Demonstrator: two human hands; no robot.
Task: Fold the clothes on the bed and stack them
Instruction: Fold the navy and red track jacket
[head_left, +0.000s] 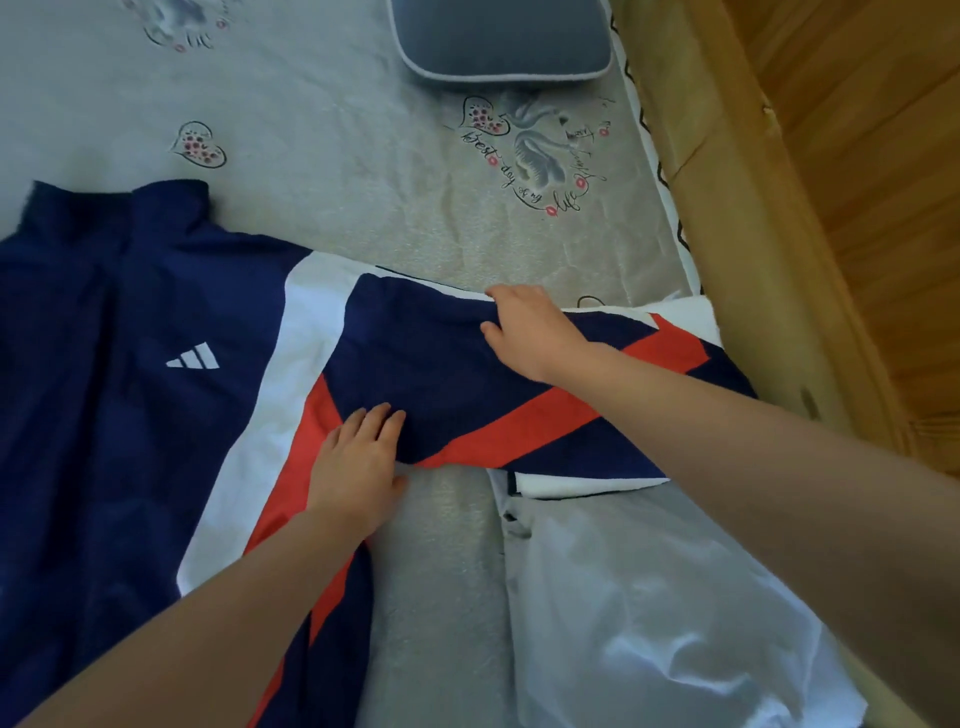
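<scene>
Navy jacket (130, 364) with white and red panels, spread flat on bed (363, 197), filling left half of view. Collar at top, pointing away toward far side; hem off bottom edge. Long axis of body running near to far. White three-stripe logo on chest.

One sleeve (467, 374) stretched out sideways to the right, long axis across the bed, roughly at right angles to body; cuff end reaching bed's right edge. Red band crossing sleeve diagonally.

Left hand (358, 462) flat on jacket where sleeve meets body, fingers (384, 421) straight and together, pressing fabric, gripping nothing. Thumb at lower edge of sleeve.

Right hand (530, 327) on upper edge of sleeve, midway along it. Fingers bent over the edge, thumb on top of cloth; appears to pinch the fabric edge, fingertips partly hidden.

White garment (649, 613), crumpled, on bed at near right, just beside sleeve's lower edge and under right forearm.

Grey pillow (498, 41) with pale piping at far side, well apart from jacket. Grey bedsheet printed with hearts and script. Wooden bed frame (753, 208) along right, wood floor (883, 156) beyond.
</scene>
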